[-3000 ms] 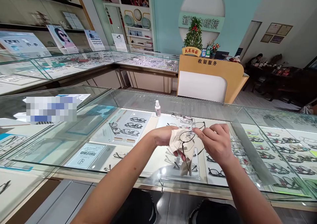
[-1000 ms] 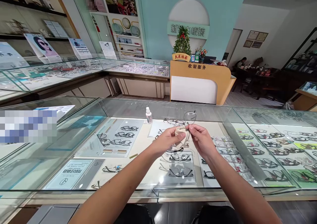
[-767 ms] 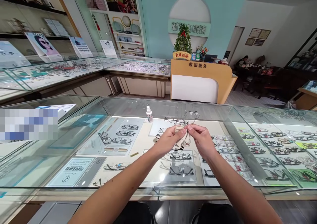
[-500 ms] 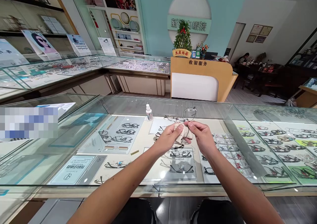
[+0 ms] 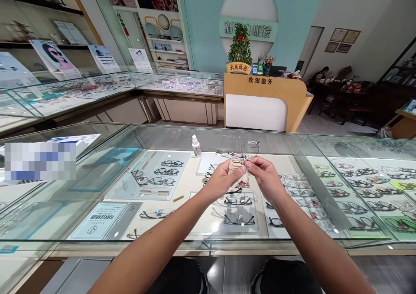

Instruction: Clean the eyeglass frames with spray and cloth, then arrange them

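Note:
Above the glass counter, my left hand (image 5: 225, 180) is closed around a cream cloth (image 5: 238, 171), its thumb pressed on the folds. Part of a pair of eyeglasses (image 5: 250, 150) with a thin dark rim sticks up beyond my fingers. My right hand (image 5: 264, 172) pinches the glasses at the edge of the cloth, beside the left thumb. The cloth wraps round the other part of the glasses, which is hidden. A small white bottle (image 5: 196, 147) stands upright on the glass, to the left of and beyond my hands.
Rows of eyeglasses (image 5: 238, 218) lie under the glass counter top (image 5: 169, 240). A short gold-coloured bar (image 5: 178, 198) is left of my hands. At the left lies a white box (image 5: 39, 161), partly blurred. A wooden cashier desk (image 5: 300, 99) stands beyond the counter.
The cloth now lies more fully bunched round the glasses, and the left thumb has shifted right and down across it. The right hand keeps its pinch; the exposed rim has turned slightly.

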Available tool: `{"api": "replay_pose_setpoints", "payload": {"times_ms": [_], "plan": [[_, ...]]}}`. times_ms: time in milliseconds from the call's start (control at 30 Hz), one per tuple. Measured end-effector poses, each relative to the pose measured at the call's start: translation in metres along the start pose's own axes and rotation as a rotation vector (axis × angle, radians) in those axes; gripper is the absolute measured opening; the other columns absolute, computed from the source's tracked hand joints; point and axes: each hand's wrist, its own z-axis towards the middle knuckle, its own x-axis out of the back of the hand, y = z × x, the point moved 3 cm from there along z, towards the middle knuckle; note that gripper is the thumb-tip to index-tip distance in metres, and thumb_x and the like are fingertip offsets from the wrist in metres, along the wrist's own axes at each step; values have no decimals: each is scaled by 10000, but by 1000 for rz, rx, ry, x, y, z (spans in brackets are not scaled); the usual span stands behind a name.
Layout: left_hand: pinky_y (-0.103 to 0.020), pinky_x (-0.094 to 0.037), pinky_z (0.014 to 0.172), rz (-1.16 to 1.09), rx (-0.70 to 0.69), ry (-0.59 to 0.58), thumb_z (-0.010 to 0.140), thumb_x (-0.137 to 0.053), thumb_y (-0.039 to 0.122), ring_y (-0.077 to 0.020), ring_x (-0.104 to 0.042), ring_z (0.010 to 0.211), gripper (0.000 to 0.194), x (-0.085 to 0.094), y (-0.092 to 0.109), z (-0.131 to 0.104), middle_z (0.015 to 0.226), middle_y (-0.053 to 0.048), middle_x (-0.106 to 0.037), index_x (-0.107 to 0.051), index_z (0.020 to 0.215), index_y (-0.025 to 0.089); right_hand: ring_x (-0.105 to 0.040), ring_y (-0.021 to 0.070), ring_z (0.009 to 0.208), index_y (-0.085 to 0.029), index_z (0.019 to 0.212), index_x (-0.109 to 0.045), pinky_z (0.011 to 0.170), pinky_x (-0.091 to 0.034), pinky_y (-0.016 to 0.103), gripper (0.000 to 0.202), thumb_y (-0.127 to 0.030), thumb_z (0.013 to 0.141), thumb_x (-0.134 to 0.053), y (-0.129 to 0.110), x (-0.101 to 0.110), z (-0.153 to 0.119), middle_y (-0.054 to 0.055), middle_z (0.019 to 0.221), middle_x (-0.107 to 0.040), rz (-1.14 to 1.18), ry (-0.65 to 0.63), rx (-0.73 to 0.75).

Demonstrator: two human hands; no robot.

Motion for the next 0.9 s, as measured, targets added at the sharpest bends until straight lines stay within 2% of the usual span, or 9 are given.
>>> {"api": "replay_pose_setpoints", "payload": {"times_ms": [67,200,333,433,600,767,900], "plan": [[-257,-496,599,31,-10,-2,877,-784,658,-135,-638,625,524,0,1,-1,752,2,-683,-635,971,166,-585,177,692,-244,777,-781,549,-505,322,277,-459,728,-950,-1,0,0,7,816,-682,13,-14,-5],[-266,-482,579,48,-1,-27,955,-653,711,-176,-689,620,539,2,0,-1,754,-40,-728,-629,977,173,-560,150,704,-230,750,-777,665,-496,304,284,-450,720,-954,-4,4,2,-5,762,-676,-23,45,47],[-285,-513,659,30,-5,-90,921,-743,651,-239,-778,770,549,3,-1,-1,896,-72,-771,-664,1155,161,-522,136,685,-218,767,-785,650,-437,289,323,-491,706,-949,-6,8,4,-3,754,-679,-42,98,30],[-269,-510,686,40,-24,-101,846,-863,558,-247,-791,827,565,2,-2,0,925,-87,-778,-659,1177,148,-515,135,660,-215,797,-791,610,-423,288,342,-511,710,-938,-6,6,3,-1,745,-675,-45,106,12],[-260,-509,624,15,-8,-14,794,-897,566,-186,-725,694,543,-1,-5,1,822,-51,-748,-644,1045,157,-481,130,576,-225,788,-764,512,-427,296,347,-524,726,-928,-3,-2,0,-10,718,-652,-17,13,-34],[-267,-510,609,22,-33,4,837,-840,623,-160,-666,641,540,-4,-4,1,769,-22,-699,-641,1031,160,-528,142,598,-229,798,-756,558,-461,307,309,-495,779,-910,-3,2,0,-10,711,-654,-44,-29,-6],[-270,-472,590,108,-77,20,899,-741,689,-127,-548,574,545,0,0,0,706,-4,-630,-646,976,157,-540,148,630,-234,816,-777,632,-457,317,304,-507,781,-906,-4,5,2,-9,714,-673,-84,-15,23]]}}
